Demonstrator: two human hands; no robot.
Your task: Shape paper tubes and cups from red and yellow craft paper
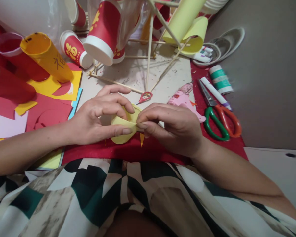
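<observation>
Both hands are on a curved piece of yellow paper (120, 135) above the red cloth at the table's near edge. My left hand (101, 117) has its thumb on the outside and a fingertip inside the curve. With thumb and forefinger, my right hand (171, 126) pinches the paper's right end, where the edges come together; its other fingers are mostly hidden. Just beyond lie small red-handled scissors (146, 96). A pink glue gun (184, 102) rests behind my right hand.
Large scissors (218, 113), a white marker (215, 93) and a tape roll (220, 80) lie on the right. A wooden stick frame (150, 56) and red paper cups (105, 29) stand at the back. Orange (49, 56) and red tubes stand left, among paper sheets (49, 112).
</observation>
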